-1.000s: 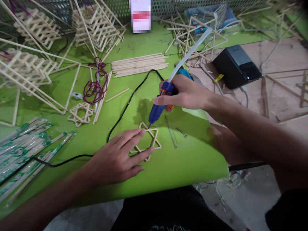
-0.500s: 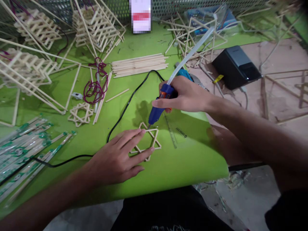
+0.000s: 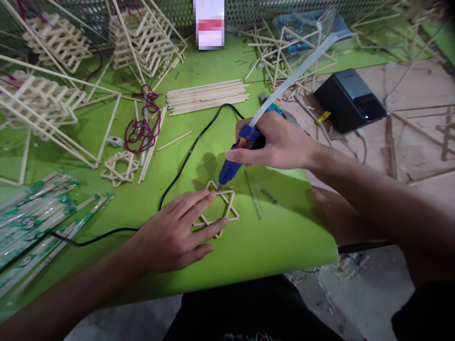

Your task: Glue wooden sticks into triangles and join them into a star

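Observation:
My right hand (image 3: 277, 144) is wrapped round a blue hot glue gun (image 3: 232, 163), whose nozzle points down at the upper bar of a small wooden star frame (image 3: 230, 206). A long translucent glue stick (image 3: 295, 76) juts from the gun's back end. My left hand (image 3: 181, 229) lies flat with fingers stretched over the star's left part, fingertips touching its sticks; that part is hidden beneath. The nozzle tip is close by my left fingertips. Whether it touches the wood I cannot tell.
A ruler (image 3: 252, 194) lies right of the star. A black cord (image 3: 185, 163) loops behind my left hand. Further back are bare sticks (image 3: 208, 97), purple string (image 3: 142, 128), a finished star (image 3: 120, 168) and stacked-stick lanterns (image 3: 142, 42). Wrapped chopsticks (image 3: 39, 218) are left, a black box (image 3: 350, 99) right.
The glue gun has tilted slightly, its glue stick leaning further right, and its nozzle has shifted a little left along the star's bar. My left hand stays put.

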